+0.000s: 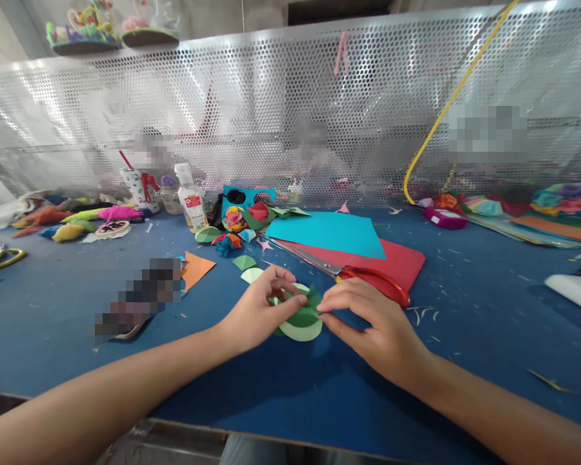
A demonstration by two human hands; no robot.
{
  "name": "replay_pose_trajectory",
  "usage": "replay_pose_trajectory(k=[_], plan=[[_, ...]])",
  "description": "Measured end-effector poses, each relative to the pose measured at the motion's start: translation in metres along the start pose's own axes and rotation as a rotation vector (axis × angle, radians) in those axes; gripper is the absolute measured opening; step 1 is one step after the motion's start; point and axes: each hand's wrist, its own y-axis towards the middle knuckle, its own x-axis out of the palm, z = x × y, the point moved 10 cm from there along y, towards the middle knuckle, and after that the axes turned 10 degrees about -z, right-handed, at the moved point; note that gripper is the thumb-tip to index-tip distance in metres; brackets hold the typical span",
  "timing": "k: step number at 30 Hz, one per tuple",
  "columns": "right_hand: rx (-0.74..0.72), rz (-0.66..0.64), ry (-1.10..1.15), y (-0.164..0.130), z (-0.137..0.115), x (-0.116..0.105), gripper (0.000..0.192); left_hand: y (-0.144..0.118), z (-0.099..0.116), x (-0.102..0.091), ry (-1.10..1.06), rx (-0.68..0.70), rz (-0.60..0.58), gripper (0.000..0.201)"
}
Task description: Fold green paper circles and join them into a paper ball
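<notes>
Just above the blue table, both my hands are at a cluster of cut green paper pieces [304, 331], light and dark, some rounded. My right hand [368, 316] pinches the right edge of a dark green paper piece [314, 298] between thumb and fingertips. From the left, my left hand [264, 307] has its thumb and curled fingers closed on the green paper, hiding part of it. More green pieces [244, 263] lie beyond my left hand. Scissors with red handles [380, 278] rest closed on red paper [409, 258], just beyond my right hand.
Blue paper [329, 232] overlaps the red sheet. A glue bottle [192, 200], a tumbler [138, 187] and a blue paper mask [252, 195] stand toward the back. A phone [135, 328] lies left, near orange paper [197, 270]. A perforated metal screen [271, 97] borders the table.
</notes>
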Motion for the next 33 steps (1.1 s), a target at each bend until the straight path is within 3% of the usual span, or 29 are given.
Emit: replay_pose_trajectory(k=[2,4,7,9,13,18,23,33], plan=[[0.136,-0.023,0.147,0.0,0.014,0.003,0.001,-0.005,0.017,-0.005,0.164,0.092,0.069,0.026],[0.311,-0.077,0.314,-0.002,0.031,0.014,0.007,-0.004,0.02,-0.001,0.213,0.099,0.022,0.022],[0.509,-0.219,0.576,-0.01,0.049,0.04,0.012,0.0,0.002,0.007,0.14,-0.033,-0.087,0.021],[0.552,-0.313,0.669,-0.013,0.052,0.055,0.013,0.002,-0.014,0.01,0.067,-0.129,-0.138,0.023],[0.47,-0.342,0.4,-0.008,0.05,0.051,0.01,0.002,-0.028,0.014,0.141,-0.215,-0.221,0.024],[0.316,-0.373,0.062,-0.002,0.041,0.047,0.01,0.0,-0.015,0.013,0.567,-0.091,-0.182,0.017],[0.237,-0.386,-0.035,-0.002,0.042,0.054,0.012,-0.002,-0.013,0.011,0.725,-0.054,-0.134,0.017],[0.178,-0.418,-0.065,-0.001,0.043,0.057,0.016,-0.002,-0.023,0.006,0.734,-0.139,-0.118,0.018]])
